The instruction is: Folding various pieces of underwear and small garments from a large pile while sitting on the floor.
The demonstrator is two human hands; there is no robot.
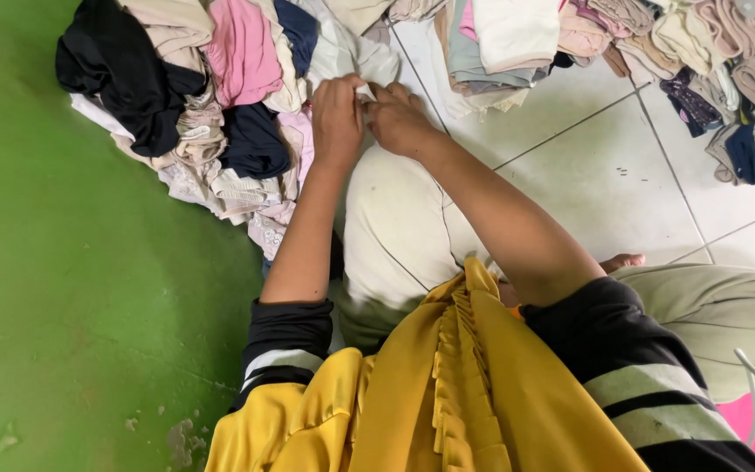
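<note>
Both arms outstretched, left hand (336, 118), right hand (398, 118) pinching together

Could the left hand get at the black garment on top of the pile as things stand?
Probably yes. The left hand grips a white cloth together with the right hand, but the black garment lies uncovered on the pile's far left, nothing between them.

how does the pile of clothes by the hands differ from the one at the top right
The left pile lies partly on the green floor and holds large black and pink pieces. The right pile lies on white tiles, spread wider, mostly beige. Both are loose, unfolded garments.
</note>
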